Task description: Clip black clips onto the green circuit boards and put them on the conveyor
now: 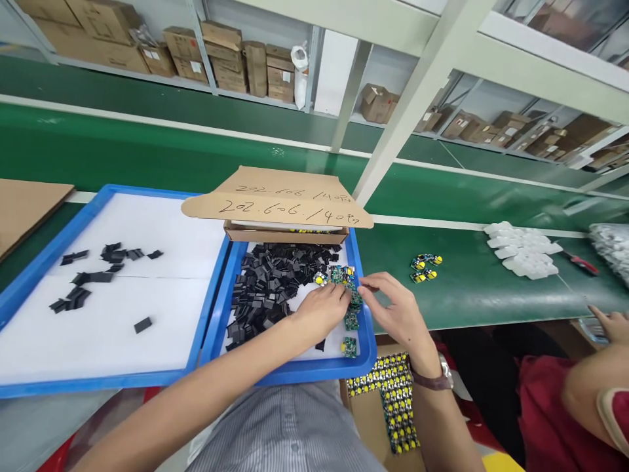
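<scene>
In the head view, my left hand (324, 309) reaches into the right-hand blue tray (314, 375). Its fingers are bent together over a small green circuit board (354, 300), tips partly hidden. Beside it, at the tray's right rim, my right hand (397, 313) has thumb and forefinger nearly meeting; anything between them is too small to make out. More boards with yellow parts lie around the fingers, and a single circuit board (349, 347) lies nearer to me. A heap of black plastic pieces (268, 282) fills the left side of this tray.
An open cardboard box (285, 233) with handwriting stands at the tray's back. Left is another blue tray (113, 378) with scattered black pieces. Several yellow-topped boards (425, 267) and white plastic pieces (523, 249) lie right. Below is a box of boards (400, 406); a co-worker's hand (612, 324) is far right.
</scene>
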`<state>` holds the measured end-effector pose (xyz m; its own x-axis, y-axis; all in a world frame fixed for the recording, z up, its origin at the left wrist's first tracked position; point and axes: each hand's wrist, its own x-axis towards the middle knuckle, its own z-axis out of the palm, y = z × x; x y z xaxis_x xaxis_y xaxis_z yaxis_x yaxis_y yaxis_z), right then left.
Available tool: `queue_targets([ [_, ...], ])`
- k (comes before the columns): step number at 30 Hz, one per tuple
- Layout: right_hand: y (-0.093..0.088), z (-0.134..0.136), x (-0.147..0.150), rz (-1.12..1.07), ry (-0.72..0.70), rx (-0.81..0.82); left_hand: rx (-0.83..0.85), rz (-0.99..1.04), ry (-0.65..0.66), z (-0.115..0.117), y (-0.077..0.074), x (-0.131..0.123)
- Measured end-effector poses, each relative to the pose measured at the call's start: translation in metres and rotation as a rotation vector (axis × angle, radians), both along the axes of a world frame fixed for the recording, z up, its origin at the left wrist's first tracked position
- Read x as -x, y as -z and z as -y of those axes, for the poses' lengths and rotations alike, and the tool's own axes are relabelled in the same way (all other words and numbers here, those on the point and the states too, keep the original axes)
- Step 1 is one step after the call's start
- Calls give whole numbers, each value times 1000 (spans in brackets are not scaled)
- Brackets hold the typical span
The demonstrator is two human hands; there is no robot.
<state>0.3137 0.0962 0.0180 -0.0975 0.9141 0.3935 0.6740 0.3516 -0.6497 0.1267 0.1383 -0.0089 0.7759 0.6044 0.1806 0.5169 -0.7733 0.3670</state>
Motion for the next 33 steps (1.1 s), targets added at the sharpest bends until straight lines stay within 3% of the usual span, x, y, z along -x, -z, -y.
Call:
queue_targets([
  [3,-5,7,6,-21,-30,1,29,43,-25,-8,-1,10],
  [6,-4,16,10,-22,-39,17,55,125,-144,-9,-15,55],
  [7,-2,18,12,-14,-51,34,74,185,-213,-8,-20,74],
  [11,12,21,36,95,-202,162,454,756,-641,12,-34,142],
  [14,23,13,63,234,-328,223,619,877,-793,38,-30,165],
  [19,37,-9,98,379,-431,253,720,894,-801,70,-12,162],
  [26,42,-21,101,307,-432,299,859,1012,-667,70,-7,156],
  [33,17,12,100,-367,-207,570,805,793,-521,65,2,137],
])
